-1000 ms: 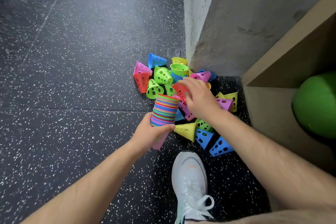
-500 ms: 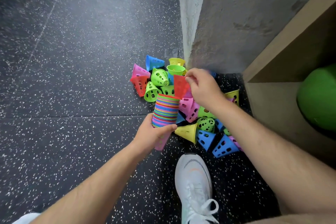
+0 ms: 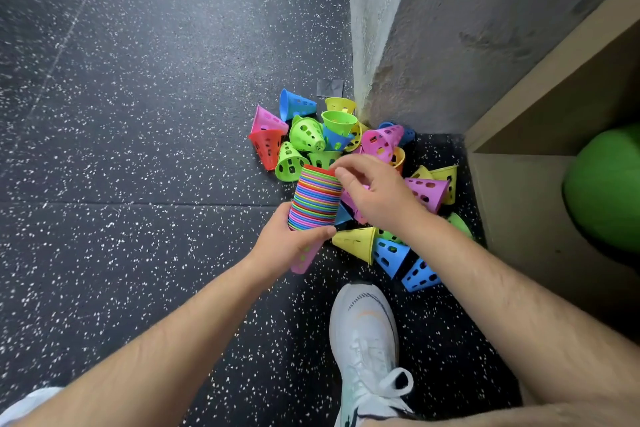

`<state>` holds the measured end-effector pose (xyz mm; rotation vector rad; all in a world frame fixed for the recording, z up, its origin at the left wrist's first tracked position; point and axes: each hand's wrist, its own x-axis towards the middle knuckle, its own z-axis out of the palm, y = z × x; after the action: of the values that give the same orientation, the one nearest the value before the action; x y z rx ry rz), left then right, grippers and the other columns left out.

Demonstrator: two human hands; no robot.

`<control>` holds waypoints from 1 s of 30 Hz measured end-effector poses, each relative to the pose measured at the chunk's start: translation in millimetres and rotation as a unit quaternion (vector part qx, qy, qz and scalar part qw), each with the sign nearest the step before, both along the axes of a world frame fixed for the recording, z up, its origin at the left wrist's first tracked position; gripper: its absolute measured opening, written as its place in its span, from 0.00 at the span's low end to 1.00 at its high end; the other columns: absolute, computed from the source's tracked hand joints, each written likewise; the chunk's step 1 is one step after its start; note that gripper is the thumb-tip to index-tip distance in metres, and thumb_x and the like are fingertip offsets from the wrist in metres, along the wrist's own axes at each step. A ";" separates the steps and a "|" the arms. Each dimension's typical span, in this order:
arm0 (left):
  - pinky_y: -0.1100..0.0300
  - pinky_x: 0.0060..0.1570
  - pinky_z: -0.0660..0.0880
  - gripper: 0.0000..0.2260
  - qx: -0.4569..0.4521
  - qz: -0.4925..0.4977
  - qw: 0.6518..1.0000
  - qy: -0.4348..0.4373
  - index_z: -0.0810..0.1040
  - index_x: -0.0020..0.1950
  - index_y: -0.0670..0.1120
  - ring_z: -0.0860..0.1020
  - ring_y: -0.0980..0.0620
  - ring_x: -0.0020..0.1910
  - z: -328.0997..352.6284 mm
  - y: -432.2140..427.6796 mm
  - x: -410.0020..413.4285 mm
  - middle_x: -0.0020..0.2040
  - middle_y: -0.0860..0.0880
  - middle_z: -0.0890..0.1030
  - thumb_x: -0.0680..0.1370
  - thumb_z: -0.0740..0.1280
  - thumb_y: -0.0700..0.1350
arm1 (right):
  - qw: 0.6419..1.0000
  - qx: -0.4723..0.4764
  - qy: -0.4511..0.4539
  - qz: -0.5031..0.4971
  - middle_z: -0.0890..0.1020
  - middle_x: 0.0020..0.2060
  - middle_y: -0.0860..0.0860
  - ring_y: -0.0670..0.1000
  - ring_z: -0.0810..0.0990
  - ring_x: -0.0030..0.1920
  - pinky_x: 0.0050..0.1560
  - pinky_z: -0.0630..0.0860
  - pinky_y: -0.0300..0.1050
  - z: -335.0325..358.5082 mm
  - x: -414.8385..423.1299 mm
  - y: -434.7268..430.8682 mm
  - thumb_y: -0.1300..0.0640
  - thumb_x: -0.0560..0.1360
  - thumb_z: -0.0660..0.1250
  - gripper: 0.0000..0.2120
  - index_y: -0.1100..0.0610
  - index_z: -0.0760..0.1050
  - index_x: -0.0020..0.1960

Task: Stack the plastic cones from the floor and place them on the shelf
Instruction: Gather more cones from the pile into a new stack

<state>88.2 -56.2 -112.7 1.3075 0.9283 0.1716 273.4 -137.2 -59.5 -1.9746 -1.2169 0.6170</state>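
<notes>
Right fingers (image 3: 341, 173) pinch the stack (image 3: 315, 201) at its top rim, floor (image 3: 138, 149) leftward.

A tall stack of nested cones (image 3: 315, 199), striped in many colours, is held tilted above the floor (image 3: 138, 149) in the left hand (image 3: 287, 243). The red cone (image 3: 313, 169) on top is pinched at its rim by the right hand (image 3: 375, 194). Loose perforated cones (image 3: 306, 133) in green, blue, pink, yellow and red are heaped, mostly on their sides, in the floor's corner beside the wooden shelf (image 3: 512, 191).
</notes>
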 end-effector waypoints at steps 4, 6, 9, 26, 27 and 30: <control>0.60 0.44 0.80 0.29 0.009 -0.013 1.000 0.016 0.76 0.59 0.48 0.83 0.56 0.41 -0.8 -3.7 -3.9 0.46 0.50 0.86 0.62 0.82 0.52 | 0.997 -0.018 0.064 -0.051 0.81 0.55 0.45 0.40 0.78 0.55 0.59 0.78 0.44 -6.5 -0.2 -11.5 0.51 0.82 0.62 0.11 0.51 0.76 0.63; 0.58 0.46 0.81 0.29 0.010 -0.019 1.000 0.021 0.76 0.59 0.50 0.83 0.55 0.43 -2.9 -5.8 -5.2 0.47 0.49 0.86 0.62 0.82 0.54 | 0.996 -0.013 0.014 -0.089 0.80 0.55 0.45 0.43 0.78 0.55 0.59 0.77 0.45 -9.7 9.7 -15.1 0.52 0.82 0.62 0.11 0.52 0.76 0.63; 0.58 0.45 0.81 0.28 0.003 -0.020 1.000 0.016 0.76 0.60 0.49 0.83 0.53 0.43 -1.2 -7.3 -0.3 0.48 0.47 0.86 0.65 0.83 0.51 | 0.986 -0.031 -0.112 -0.117 0.77 0.59 0.49 0.50 0.73 0.61 0.65 0.72 0.52 -16.0 32.8 -12.8 0.55 0.81 0.62 0.12 0.53 0.78 0.62; 0.55 0.49 0.82 0.29 0.012 -0.042 0.999 -0.022 0.77 0.61 0.47 0.84 0.49 0.47 18.0 10.8 53.8 0.50 0.45 0.85 0.64 0.81 0.53 | 0.976 0.004 -0.102 -0.195 0.75 0.57 0.49 0.46 0.73 0.56 0.57 0.70 0.39 14.1 69.0 12.8 0.38 0.71 0.74 0.29 0.57 0.76 0.62; 0.56 0.48 0.82 0.29 0.012 -0.041 0.999 -0.020 0.77 0.61 0.48 0.84 0.50 0.46 16.7 10.9 53.5 0.50 0.45 0.85 0.63 0.81 0.53 | 0.974 0.021 -0.084 -0.211 0.75 0.55 0.48 0.45 0.73 0.55 0.56 0.70 0.39 19.6 67.4 12.9 0.38 0.69 0.76 0.29 0.55 0.76 0.60; 0.59 0.45 0.79 0.31 0.003 -0.040 0.999 -0.017 0.76 0.61 0.47 0.83 0.53 0.44 12.9 11.3 50.8 0.50 0.46 0.85 0.62 0.82 0.53 | 0.969 0.049 -0.032 -0.238 0.78 0.52 0.45 0.45 0.76 0.53 0.55 0.74 0.42 30.5 62.3 16.6 0.37 0.69 0.76 0.27 0.52 0.74 0.59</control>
<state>139.0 -44.9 -99.8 1.3404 0.8453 0.1348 335.8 -120.6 -29.0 -2.1099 -0.7459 0.2451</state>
